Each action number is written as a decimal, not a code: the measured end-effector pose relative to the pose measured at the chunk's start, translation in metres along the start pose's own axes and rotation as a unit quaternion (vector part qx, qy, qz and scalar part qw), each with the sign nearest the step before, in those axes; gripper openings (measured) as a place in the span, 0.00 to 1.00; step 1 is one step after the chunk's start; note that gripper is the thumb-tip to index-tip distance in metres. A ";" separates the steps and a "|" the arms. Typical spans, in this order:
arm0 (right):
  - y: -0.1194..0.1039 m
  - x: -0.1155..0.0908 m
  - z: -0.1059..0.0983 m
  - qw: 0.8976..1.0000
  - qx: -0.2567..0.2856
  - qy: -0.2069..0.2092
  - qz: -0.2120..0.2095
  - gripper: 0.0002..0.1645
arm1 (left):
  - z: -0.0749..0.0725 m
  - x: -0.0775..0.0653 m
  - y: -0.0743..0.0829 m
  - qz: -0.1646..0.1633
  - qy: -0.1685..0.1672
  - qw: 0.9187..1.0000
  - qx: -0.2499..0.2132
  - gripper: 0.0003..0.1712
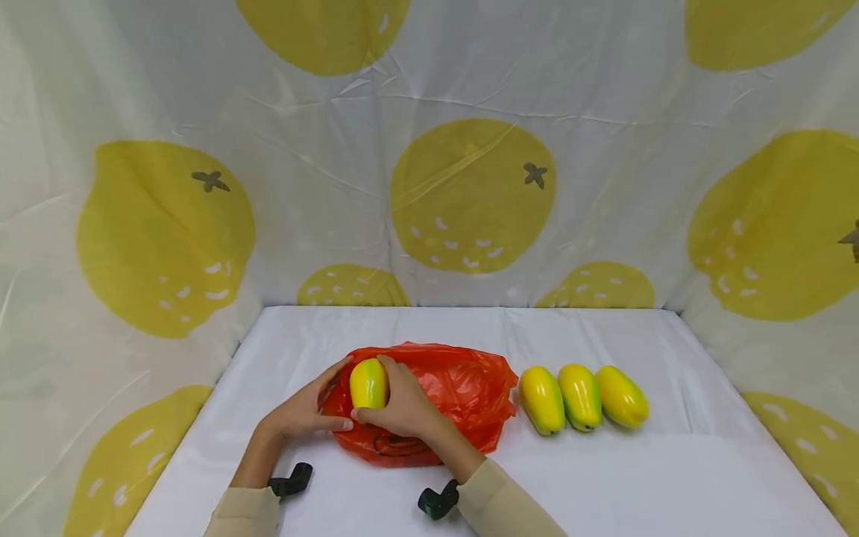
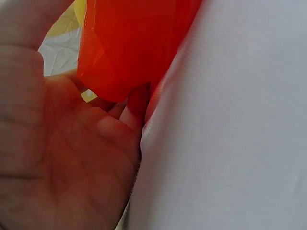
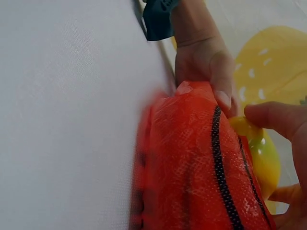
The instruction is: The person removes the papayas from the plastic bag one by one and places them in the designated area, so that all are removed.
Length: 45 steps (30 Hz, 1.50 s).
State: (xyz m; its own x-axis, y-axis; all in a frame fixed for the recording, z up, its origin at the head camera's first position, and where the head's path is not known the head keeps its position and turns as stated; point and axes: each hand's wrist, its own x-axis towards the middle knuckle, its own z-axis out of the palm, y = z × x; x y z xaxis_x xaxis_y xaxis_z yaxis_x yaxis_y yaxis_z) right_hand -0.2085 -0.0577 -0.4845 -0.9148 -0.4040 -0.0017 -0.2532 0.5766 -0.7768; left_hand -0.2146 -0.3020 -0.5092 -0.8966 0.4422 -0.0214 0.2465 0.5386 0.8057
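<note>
My right hand [image 1: 406, 406] grips a glossy yellow-green papaya [image 1: 368, 382] at the left end of a red plastic bag [image 1: 463, 380]. Thumb and fingers lie on opposite sides of the fruit, as the papaya [image 3: 265, 165] in the right wrist view also shows. My left hand [image 1: 302, 410] holds the bag's left edge, thumb at the front and fingers at the back. In the left wrist view, the red plastic [image 2: 134, 43] covers part of those fingers. The bag lies on its side, and its black printed lines show in the right wrist view.
Three more papayas, a left one [image 1: 542, 400], a middle one [image 1: 580, 397] and a right one [image 1: 622, 397], lie in a row right of the bag. A white cloth [image 1: 604, 485] covers the table. Lemon-print curtains [image 1: 322, 186] stand behind and at both sides.
</note>
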 end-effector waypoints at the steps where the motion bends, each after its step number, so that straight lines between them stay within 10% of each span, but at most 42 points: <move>1: 0.000 -0.002 -0.002 1.000 0.000 0.001 -0.005 0.62 | 0.000 0.000 0.000 0.000 0.001 1.000 0.001 0.64; 45: 0.046 -0.057 -0.110 0.995 0.086 0.058 -0.010 0.57 | 0.001 -0.003 0.000 -0.020 -0.001 1.000 -0.017 0.65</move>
State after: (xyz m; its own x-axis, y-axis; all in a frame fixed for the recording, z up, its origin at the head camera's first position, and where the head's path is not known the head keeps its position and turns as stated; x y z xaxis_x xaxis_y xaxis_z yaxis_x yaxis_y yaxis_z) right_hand -0.2030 0.0696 -0.4508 -0.9427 -0.3238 0.0797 -0.2232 0.4351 -0.8723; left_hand -0.2115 -0.3020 -0.5097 -0.9053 0.4212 -0.0554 0.1971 0.5320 0.8235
